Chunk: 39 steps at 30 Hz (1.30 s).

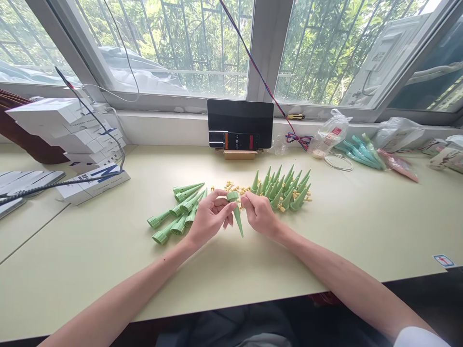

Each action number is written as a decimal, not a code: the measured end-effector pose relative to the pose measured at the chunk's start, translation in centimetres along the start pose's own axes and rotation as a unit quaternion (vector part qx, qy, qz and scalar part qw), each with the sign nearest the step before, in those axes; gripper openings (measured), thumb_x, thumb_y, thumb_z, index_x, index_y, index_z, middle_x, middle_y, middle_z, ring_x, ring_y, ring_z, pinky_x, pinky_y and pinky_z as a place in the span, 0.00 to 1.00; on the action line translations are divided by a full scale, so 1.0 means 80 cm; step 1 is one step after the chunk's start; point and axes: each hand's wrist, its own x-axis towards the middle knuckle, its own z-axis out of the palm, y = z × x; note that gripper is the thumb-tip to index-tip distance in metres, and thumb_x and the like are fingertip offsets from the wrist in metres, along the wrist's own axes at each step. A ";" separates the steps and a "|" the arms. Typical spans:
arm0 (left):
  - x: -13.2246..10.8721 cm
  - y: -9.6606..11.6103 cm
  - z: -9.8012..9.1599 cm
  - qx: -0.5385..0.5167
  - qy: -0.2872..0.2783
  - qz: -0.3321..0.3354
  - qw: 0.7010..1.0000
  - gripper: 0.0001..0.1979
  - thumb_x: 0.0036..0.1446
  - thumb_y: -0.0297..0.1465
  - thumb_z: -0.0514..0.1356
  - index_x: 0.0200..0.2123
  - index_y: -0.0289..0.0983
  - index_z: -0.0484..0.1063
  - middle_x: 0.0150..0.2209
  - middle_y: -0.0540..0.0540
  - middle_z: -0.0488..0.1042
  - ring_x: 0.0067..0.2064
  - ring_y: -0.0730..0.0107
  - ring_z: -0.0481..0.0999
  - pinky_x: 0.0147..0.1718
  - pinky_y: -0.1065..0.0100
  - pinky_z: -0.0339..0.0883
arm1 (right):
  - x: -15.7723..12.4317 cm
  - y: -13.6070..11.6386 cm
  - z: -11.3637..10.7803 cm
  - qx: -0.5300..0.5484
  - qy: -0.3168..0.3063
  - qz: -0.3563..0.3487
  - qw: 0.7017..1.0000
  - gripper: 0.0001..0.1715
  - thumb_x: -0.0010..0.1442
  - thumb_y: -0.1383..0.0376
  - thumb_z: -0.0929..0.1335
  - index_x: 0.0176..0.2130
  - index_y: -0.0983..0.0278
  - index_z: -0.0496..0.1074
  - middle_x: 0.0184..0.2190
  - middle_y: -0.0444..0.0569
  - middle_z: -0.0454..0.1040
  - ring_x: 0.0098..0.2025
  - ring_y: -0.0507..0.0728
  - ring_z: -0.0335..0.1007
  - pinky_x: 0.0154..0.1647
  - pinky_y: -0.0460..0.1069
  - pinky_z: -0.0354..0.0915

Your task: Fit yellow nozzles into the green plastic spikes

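My left hand [210, 219] grips a green plant watering spike [238, 222] just under its round ribbed cap, with the tip slanting down toward me. Close beside the cap, the fingers of my right hand [262, 213] are pinched together; whatever they hold is hidden. Behind my hands lies a scatter of small yellow valves [229, 185]. To the left, several green spikes [180, 212] lie on their sides in a loose pile. On the right stands a cluster of green spikes [285, 185], points up, with yellow pieces at their lower parts.
A tablet [240, 118] leans at the sill, a phone [240, 141] in front of it. White boxes [75, 125] are stacked at the left beside a black cable [108, 130]. Plastic bags [331, 135] and teal pieces [361, 153] lie at the back right of the table [347, 241].
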 end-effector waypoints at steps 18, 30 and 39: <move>-0.008 -0.016 0.001 0.185 0.103 0.142 0.967 0.03 0.56 0.33 0.66 0.35 0.42 0.77 0.21 0.52 0.71 0.21 0.74 0.70 0.25 0.69 0.67 | 0.000 -0.003 0.003 0.044 -0.015 0.045 0.998 0.24 0.72 0.54 0.54 0.26 0.60 0.49 0.19 0.38 0.51 0.20 0.49 0.44 0.21 0.46 0.47; 0.001 0.002 0.001 -0.035 0.043 -0.022 0.998 0.14 0.51 0.41 0.70 0.33 0.39 0.72 0.16 0.58 0.64 0.12 0.81 0.61 0.12 0.74 0.52 | 0.003 -0.008 -0.003 0.035 -0.019 0.026 0.999 0.24 0.71 0.55 0.57 0.25 0.60 0.50 0.19 0.39 0.54 0.21 0.49 0.46 0.22 0.46 0.49; 0.014 0.000 -0.016 -0.176 -0.041 -0.222 0.958 0.17 0.49 0.40 0.71 0.35 0.37 0.71 0.14 0.60 0.60 0.12 0.87 0.53 0.11 0.80 0.43 | 0.001 0.002 -0.003 -0.010 -0.041 -0.028 0.999 0.22 0.72 0.57 0.56 0.26 0.60 0.52 0.21 0.42 0.59 0.22 0.50 0.52 0.25 0.46 0.52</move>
